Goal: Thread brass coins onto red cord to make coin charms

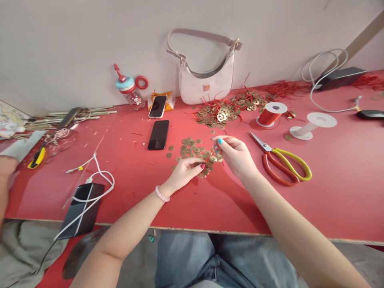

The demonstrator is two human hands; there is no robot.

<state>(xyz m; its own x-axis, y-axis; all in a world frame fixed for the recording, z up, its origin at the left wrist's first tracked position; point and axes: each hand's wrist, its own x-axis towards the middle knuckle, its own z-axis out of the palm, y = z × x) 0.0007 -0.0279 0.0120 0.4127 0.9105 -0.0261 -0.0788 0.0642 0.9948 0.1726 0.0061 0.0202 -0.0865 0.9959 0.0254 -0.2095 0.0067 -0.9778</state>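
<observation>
In the head view, my left hand point(187, 173) is closed over the near part of a pile of brass coins point(189, 149), its thumb and fingers pinching a coin point(204, 164). My right hand point(235, 154) is raised a little to the right, thumb and fingertips pinched on a thin red cord point(213, 152). The cord runs down from the right fingertips toward the coin at my left hand. Whether it passes through the coin's hole is too small to tell. Loose coins lie on the red table just beyond both hands.
Right of my hands lie scissors point(280, 160), a spool of red cord point(270, 115) and a bare white spool point(313, 125). Corded coins point(220, 114) heap before a white handbag point(207, 82). Phones point(158, 135), a cup point(132, 94) and a cabled phone point(82, 208) stand left. Another person's arm point(6, 172) shows far left.
</observation>
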